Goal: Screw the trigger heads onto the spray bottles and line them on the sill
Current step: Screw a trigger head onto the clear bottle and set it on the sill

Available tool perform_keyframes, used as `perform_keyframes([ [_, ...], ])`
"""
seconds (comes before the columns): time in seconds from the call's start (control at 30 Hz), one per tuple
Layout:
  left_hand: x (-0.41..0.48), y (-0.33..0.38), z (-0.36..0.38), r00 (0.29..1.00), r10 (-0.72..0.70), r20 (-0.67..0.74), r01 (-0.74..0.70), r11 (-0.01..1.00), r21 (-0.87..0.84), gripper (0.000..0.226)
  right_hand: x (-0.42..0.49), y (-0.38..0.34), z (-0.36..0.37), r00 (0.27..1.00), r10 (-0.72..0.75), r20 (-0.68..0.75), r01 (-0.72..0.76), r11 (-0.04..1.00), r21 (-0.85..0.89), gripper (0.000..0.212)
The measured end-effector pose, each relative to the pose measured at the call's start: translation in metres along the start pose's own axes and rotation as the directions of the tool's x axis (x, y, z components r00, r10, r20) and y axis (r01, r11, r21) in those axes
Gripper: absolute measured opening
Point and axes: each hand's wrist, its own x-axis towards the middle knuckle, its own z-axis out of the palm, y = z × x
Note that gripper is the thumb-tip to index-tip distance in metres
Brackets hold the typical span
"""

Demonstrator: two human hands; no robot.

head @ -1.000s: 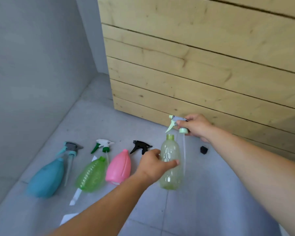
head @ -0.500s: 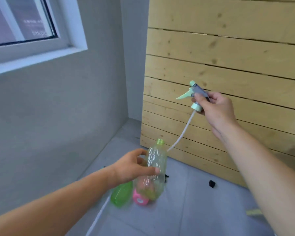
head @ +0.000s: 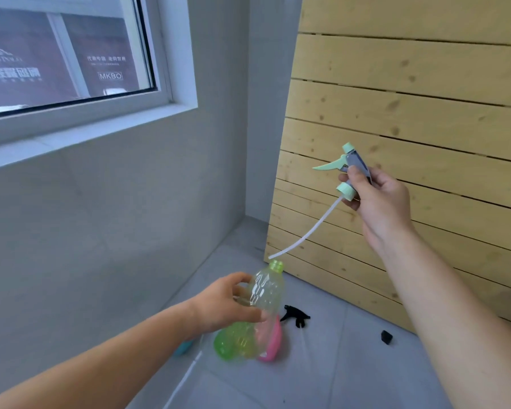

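Here the left hand (head: 222, 302) is wrapped around the middle of a clear, pale green spray bottle (head: 263, 293), fingers closed on its ribbed body, holding it tilted with the open green neck pointing up and to the right. The right hand (head: 378, 199) is raised higher and further right, in front of the wooden slat wall (head: 425, 113), its fingers pinched on a mint-and-grey trigger head (head: 350, 169). The trigger lever points left and the screw collar faces down towards the bottle. From the collar a white dip tube (head: 307, 231) curves down and left; its free end hangs just above and slightly left of the bottle's neck, outside the bottle.

Below the held bottle, on the grey floor (head: 337, 373), lie a bright green bottle (head: 227, 346) and a pink bottle (head: 273, 340), partly seen through the clear one. A black trigger head (head: 295, 315) lies just to their right, and a small black cap (head: 386, 337) sits further right, near the slat wall. The window sill (head: 71, 137) runs along the upper left, well above both hands.
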Motion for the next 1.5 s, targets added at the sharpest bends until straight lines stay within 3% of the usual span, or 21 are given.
perform_keyframes([
  [0.2,0.008,-0.002,0.001,1.000,-0.024,-0.007,0.024,1.000,0.001,0.071,0.010,0.004,-0.009,0.999,0.033,-0.032,-0.032,0.999,0.035,0.013],
  [0.43,0.007,0.002,0.002,0.998,-0.022,0.053,0.025,0.997,-0.071,0.085,0.014,0.022,-0.007,0.993,0.112,0.019,-0.112,0.994,-0.011,0.023],
  [0.63,0.001,0.016,0.004,0.986,0.000,0.164,0.022,0.991,-0.133,0.065,0.004,0.039,0.003,0.974,0.173,0.147,-0.158,0.981,-0.109,0.008],
  [0.8,-0.003,0.029,0.006,0.982,-0.014,0.188,0.073,0.947,-0.312,0.050,-0.024,0.055,0.018,0.887,0.290,0.361,-0.205,0.945,-0.254,0.023],
  [0.93,-0.005,0.029,0.009,0.977,-0.010,0.215,0.095,0.916,-0.389,0.049,-0.030,0.057,0.020,0.849,0.289,0.442,-0.184,0.946,-0.265,0.024],
  [1.1,-0.009,0.031,0.010,0.981,0.017,0.192,0.065,0.907,-0.415,0.049,-0.030,0.052,0.015,0.762,0.290,0.579,-0.157,0.950,-0.269,0.021],
  [1.27,-0.012,0.035,0.007,0.988,0.048,0.144,0.017,0.909,-0.416,0.047,-0.026,0.045,0.002,0.651,0.305,0.695,-0.148,0.949,-0.278,0.040],
  [1.4,-0.013,0.040,0.011,0.987,0.045,0.152,0.013,0.933,-0.359,0.041,-0.025,0.044,-0.002,0.629,0.306,0.715,-0.083,0.941,-0.329,0.030],
  [1.5,-0.013,0.041,0.011,0.986,0.031,0.165,0.025,0.945,-0.326,0.044,-0.027,0.047,-0.001,0.661,0.337,0.670,-0.051,0.912,-0.407,0.027],
])
